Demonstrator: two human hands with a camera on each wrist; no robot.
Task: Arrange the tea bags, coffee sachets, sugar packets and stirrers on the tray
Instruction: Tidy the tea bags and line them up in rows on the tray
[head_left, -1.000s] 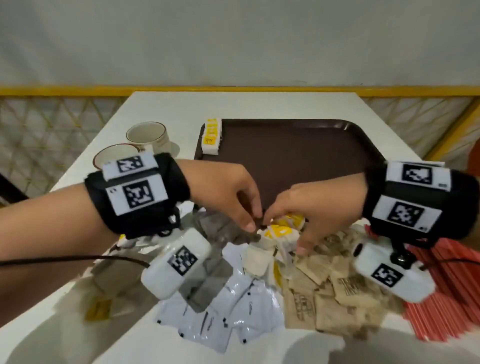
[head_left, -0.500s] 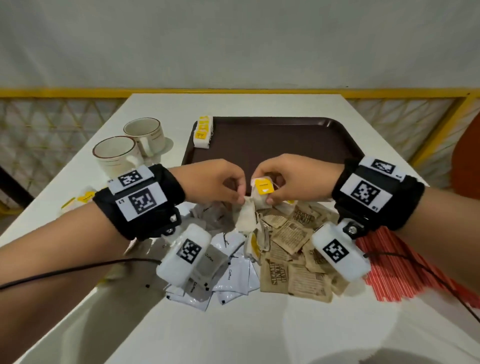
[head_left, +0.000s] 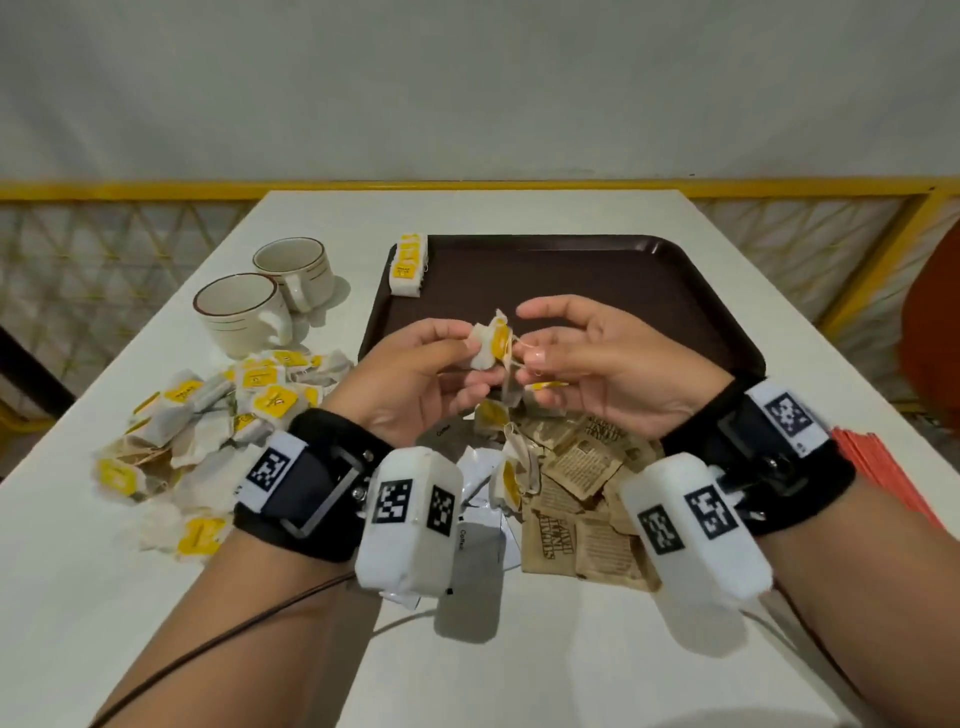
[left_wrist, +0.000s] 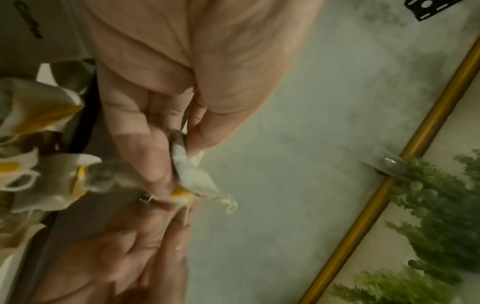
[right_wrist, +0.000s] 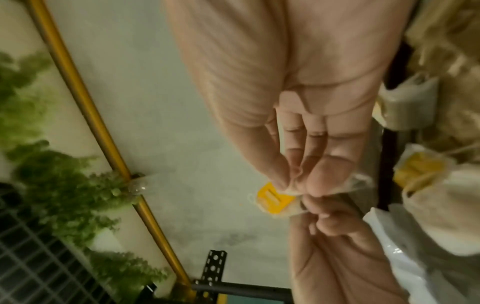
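— On the white worktop, what?
— Brown tray, a few tea bags stacked at its far left corner; loose piles nearer.
— And the hands?
— Above the tray's near edge. Left hand pinching a tea bag; right hand pinching its string.

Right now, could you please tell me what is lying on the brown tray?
On the brown tray, only a small stack of yellow-tagged tea bags shows, at its far left corner. The left hand and right hand cover its near edge, so anything there is hidden.
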